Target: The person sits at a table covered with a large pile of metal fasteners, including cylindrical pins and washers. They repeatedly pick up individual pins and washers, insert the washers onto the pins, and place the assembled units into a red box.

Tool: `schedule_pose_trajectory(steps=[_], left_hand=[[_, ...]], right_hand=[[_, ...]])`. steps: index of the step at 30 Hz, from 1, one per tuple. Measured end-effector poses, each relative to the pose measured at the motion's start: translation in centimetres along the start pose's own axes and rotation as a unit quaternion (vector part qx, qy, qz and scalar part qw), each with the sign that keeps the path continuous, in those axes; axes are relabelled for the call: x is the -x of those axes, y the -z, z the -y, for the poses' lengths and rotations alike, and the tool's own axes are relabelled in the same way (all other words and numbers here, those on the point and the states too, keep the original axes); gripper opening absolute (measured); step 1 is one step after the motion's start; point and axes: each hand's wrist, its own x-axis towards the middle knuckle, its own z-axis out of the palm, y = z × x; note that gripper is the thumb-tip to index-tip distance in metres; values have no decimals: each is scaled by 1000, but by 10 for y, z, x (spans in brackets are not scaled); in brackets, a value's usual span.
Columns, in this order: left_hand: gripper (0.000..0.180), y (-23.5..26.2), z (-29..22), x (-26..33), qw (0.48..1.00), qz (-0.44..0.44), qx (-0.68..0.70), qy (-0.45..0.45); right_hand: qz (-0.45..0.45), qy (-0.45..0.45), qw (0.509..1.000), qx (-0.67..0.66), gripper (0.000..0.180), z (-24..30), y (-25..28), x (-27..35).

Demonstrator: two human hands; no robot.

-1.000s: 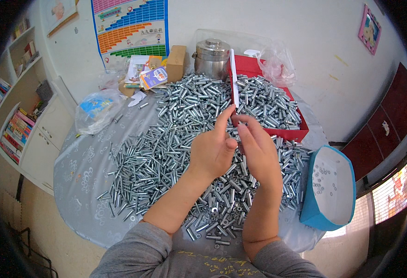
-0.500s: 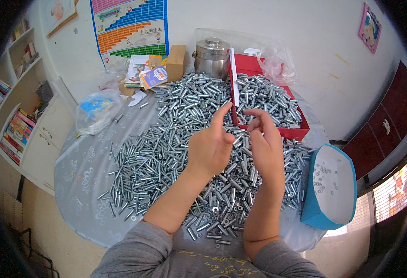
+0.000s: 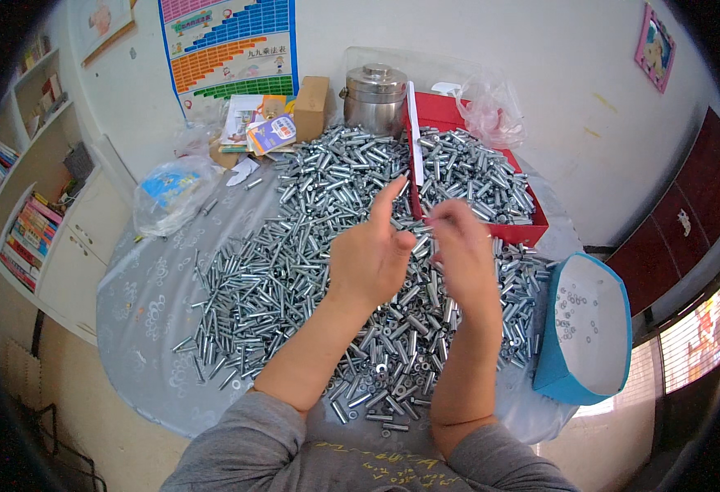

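- The left hand [image 3: 370, 256] and the right hand [image 3: 458, 250] are raised close together above the middle of the bench [image 3: 142, 307], probably so that small parts can be handled between the fingertips at eye reach.
- Each grip is half curled, left forefinger pointing up. Whether either pinches a part I cannot tell, since the hands' backs hide the fingertips.
- Just beneath them lies the heap of silver metal sleeves [image 3: 294, 271], spread wide so any piece is within reach.
- To the right stands a blue tub [image 3: 581, 332], with small rings scattered inside it.
- Farther off, a red tray [image 3: 532, 221] holds more sleeves; a steel pot [image 3: 374, 98] partly hides its rear.
- The plastic bags [image 3: 167, 193] blur their contents.
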Motion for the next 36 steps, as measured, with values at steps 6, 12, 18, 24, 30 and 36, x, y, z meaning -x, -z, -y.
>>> schedule_pose_trajectory(steps=[6,12,18,24,30,36], left_hand=[[76,2,-1,-4,999,-16,31,2],[76,-8,6,-2,999,-22,27,-28],[69,-5,13,-5,988,-10,-155,21],[78,13,31,-14,952,-28,-234,195],[83,7,34,-12,959,7,-228,169],[73,12,17,-14,961,91,-174,195]], right_hand=[[-190,156,935,257,23,-28,18,-8],[92,118,983,104,20,-2,-7,0],[87,63,976,188,24,-12,5,-6],[-246,85,912,317,29,-51,45,-8],[-157,-8,922,354,35,-90,55,-46],[35,-91,880,465,25,-164,15,-138]])
